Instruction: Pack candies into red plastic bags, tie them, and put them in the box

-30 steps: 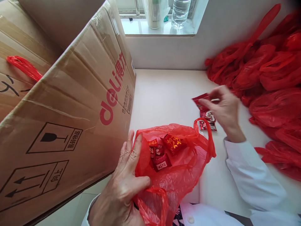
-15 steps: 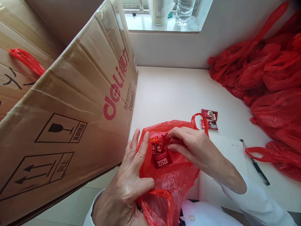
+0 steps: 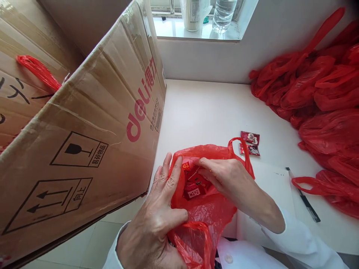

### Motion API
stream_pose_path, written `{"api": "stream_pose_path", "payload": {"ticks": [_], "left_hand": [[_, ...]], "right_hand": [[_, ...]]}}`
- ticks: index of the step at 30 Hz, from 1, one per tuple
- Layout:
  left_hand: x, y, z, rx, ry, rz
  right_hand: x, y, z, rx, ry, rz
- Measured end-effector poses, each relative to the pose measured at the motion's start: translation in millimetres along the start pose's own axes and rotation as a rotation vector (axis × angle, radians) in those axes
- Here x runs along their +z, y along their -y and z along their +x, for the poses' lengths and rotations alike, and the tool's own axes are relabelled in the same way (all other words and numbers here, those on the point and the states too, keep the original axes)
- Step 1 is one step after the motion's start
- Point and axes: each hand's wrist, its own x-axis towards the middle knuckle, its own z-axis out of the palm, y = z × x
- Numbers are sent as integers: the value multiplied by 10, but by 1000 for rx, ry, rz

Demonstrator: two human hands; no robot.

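Observation:
An open red plastic bag [image 3: 209, 216] hangs at the white table's near edge, with several small red packets [image 3: 193, 186] inside. My left hand [image 3: 157, 224] grips the bag's left rim, thumb pinching the plastic, fingers stretched along the opening. My right hand [image 3: 224, 177] reaches into the mouth of the bag from the right, fingers curled together over the packets; what they hold, if anything, is hidden. Two loose red packets [image 3: 249, 143] lie on the table just beyond the bag's handle.
A big cardboard box [image 3: 84, 127] tilts over the left side. Several filled red bags [image 3: 316, 97] are heaped at the right. A black pen [image 3: 304, 200] lies on a white sheet [image 3: 269, 186]. A water bottle [image 3: 223, 13] and a cup stand on the windowsill.
My right hand came back from the loose packets on the table and went into the bag's mouth, one packet fewer lying outside. The left hand keeps its grip on the rim.

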Motion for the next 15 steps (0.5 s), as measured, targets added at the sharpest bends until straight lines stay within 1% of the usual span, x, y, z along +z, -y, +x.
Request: {"api": "stream_pose_path", "payload": {"ticks": [2, 3, 4, 6, 7, 8, 9, 10, 11, 13, 14, 15], "left_hand": [[-14, 24, -1, 60, 14, -4], [-28, 35, -3, 81, 21, -1], [-45, 43, -7, 91, 27, 3], [-85, 48, -23, 84, 20, 1], [-104, 43, -37, 80, 4, -10], [-119, 35, -54, 80, -17, -30], [-130, 24, -76, 77, -39, -58], [-135, 11, -99, 58, -77, -101], [-134, -3, -120, 20, -117, -166], [-118, -37, -142, -123, -196, -383], [-107, -58, -132, -207, -245, -535], [-98, -83, -105, -283, -296, -701]], "right_hand": [[-77, 12, -53, -57, -31, -56], [-133, 6, -88, -80, -101, -72], [-194, -13, -124, -91, -202, -98], [-309, -106, -181, -47, -408, -207], [-354, -183, -195, -1, -466, -283], [-386, -279, -198, 47, -476, -355], [-409, -388, -192, 88, -432, -396], [-424, -501, -179, 118, -343, -384], [-438, -609, -164, 144, -226, -324], [-483, -759, -141, 199, 16, -121], [-522, -786, -140, 228, 79, -1], [-574, -775, -148, 257, 77, 119]]}}
